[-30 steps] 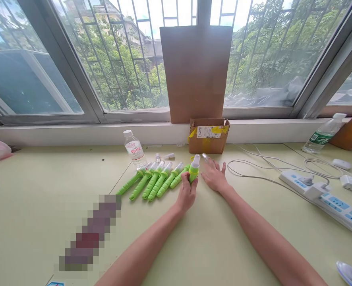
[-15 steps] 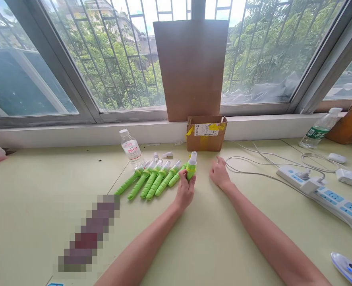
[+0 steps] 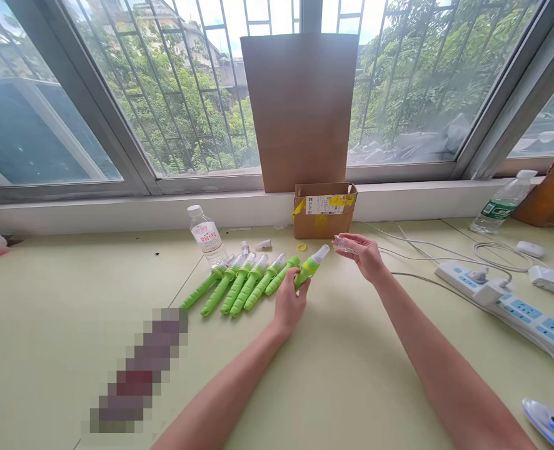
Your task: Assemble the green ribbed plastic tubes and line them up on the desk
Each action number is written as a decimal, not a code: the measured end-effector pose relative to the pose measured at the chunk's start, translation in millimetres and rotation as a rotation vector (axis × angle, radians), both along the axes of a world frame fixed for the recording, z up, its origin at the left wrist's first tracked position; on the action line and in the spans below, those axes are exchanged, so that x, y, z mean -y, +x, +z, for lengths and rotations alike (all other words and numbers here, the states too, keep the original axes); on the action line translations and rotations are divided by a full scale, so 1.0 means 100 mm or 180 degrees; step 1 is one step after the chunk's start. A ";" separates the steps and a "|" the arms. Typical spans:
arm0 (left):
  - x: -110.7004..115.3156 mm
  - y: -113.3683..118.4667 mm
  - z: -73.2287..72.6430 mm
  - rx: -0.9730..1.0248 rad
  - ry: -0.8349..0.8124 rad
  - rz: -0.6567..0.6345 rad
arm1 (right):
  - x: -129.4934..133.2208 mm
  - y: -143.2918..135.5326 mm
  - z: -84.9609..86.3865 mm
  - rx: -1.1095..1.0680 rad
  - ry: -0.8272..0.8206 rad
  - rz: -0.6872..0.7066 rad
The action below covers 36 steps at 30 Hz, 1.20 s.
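Well, from the left, a water bottle (image 3: 207,239) is standing just behind a slanting row of green sticks (image 3: 247,290), most of them showing clear tops. Next along, the left hand (image 3: 291,303) is closing its thumb and fingers around a green tube (image 3: 308,269), with the lower barrel sitting inside the grip and the yellow-green collar and white tip (image 3: 322,252) poking out above, leaning to the right. The tube is looking light and stiff, likely moulded plastic, and the barrel below the collar is offering the surest hold, leaving that slimmer tip free of pressure. Just behind, a yellow ring (image 3: 301,247) is lying flat on the table (image 3: 352,350), near the cardboard box (image 3: 324,223). Over to the right, the right hand (image 3: 369,255) is pinching a clear cap (image 3: 344,244) between thumb and fingertips, nearly closed on it, the cap pointing left and sitting near the white tip but apart from it. That cap is seeming lighter again, rigid, probably slick and liable to crack if squeezed hard, so its sides are calling for a gentle fingertip hold
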<state>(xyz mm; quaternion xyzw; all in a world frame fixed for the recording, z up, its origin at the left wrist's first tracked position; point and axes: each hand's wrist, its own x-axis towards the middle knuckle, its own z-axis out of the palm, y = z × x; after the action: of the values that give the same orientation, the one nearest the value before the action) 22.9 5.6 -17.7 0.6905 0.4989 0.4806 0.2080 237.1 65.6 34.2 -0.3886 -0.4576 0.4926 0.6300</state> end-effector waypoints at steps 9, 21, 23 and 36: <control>0.01 0.00 -0.01 -0.0458 0.0069 -0.0127 | 0.18 -0.02 0.32 0.1303 -0.0155 0.0706; -0.01 -0.08 -0.03 -0.0907 0.0065 -0.0246 | 0.22 -0.41 0.03 0.0047 -0.0293 0.0739; 0.01 -0.08 0.00 -0.0738 -0.0001 -0.0436 | 0.23 -0.45 0.04 -0.0384 -0.0272 0.0561; 0.17 0.05 0.20 0.0272 -0.0710 -0.1601 | 0.40 -0.59 0.28 -0.0719 0.0003 0.0823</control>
<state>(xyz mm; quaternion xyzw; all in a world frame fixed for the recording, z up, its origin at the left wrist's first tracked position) 27.7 -11.4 1.9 0.7447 0.3524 0.3846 0.4164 177.6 25.4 62.4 -0.2684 -0.4303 0.6098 0.6090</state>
